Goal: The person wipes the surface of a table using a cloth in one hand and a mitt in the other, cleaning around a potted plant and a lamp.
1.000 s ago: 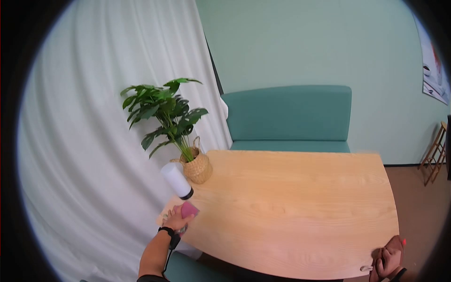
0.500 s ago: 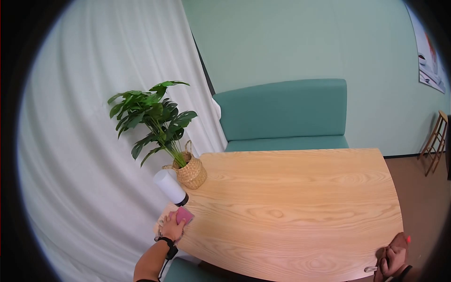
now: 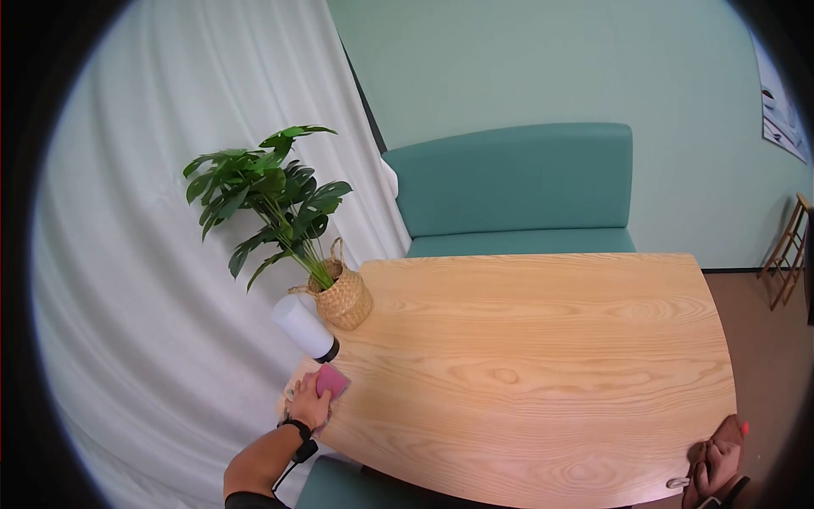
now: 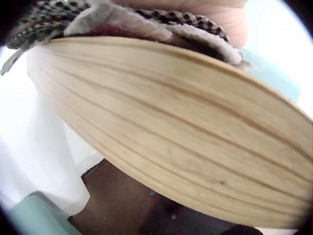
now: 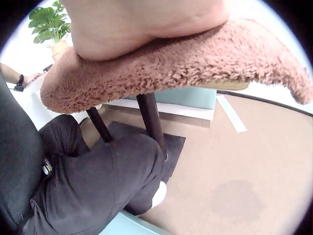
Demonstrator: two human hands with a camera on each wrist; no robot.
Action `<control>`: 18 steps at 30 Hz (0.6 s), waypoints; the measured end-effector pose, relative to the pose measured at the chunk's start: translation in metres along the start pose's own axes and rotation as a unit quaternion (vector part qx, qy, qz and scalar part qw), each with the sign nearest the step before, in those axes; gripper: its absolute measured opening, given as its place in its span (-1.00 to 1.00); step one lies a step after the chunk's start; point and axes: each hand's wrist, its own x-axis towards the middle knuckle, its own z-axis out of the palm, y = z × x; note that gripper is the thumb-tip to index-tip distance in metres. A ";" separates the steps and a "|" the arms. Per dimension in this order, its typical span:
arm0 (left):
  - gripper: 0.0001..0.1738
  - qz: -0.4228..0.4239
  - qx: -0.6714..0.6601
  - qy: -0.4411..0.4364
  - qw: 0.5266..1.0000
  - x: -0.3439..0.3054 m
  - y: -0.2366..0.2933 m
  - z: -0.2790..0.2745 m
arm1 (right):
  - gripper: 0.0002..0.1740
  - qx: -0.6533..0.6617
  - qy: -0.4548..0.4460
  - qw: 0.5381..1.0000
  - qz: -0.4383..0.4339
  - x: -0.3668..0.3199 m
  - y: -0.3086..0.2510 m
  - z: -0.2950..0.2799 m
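At the table's left end, my left hand [image 3: 310,404] rests with spread fingers on a pink cloth [image 3: 331,381], just below the white cylinder with a black base [image 3: 303,329]. The left wrist view shows grey fluffy fabric [image 4: 115,20] and a black-and-white checked strip [image 4: 44,22] under the hand's heel [image 4: 217,12]. My right hand [image 3: 719,465] grips a brownish-pink fluffy cloth [image 3: 729,430] at the near right corner, fingers curled on it. In the right wrist view the hand's heel [image 5: 146,29] presses on this cloth [image 5: 161,68], which overhangs the edge.
A leafy plant in a woven basket [image 3: 344,299] stands behind the cylinder on the wooden table [image 3: 509,356]. A small pale loop [image 3: 677,483] lies beside the right hand. White curtain [image 3: 144,254] is at left, a green bench [image 3: 517,182] behind, a wooden stool [image 3: 785,254] far right.
The head view has shifted, so the table sits slightly higher in it. My left hand remains on the pink cloth and my right on the fluffy cloth, both at about the same table spots.
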 end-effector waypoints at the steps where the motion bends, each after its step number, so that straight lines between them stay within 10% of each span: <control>1: -0.17 -0.005 0.002 -0.003 1.000 -0.002 0.002 -0.002 | -0.71 0.001 -0.002 1.000 -0.001 0.002 -0.002 -0.001; 18: -0.19 0.006 -0.006 0.013 1.000 0.006 -0.005 0.006 | -0.71 -0.020 -0.001 1.000 0.000 0.000 -0.001 -0.002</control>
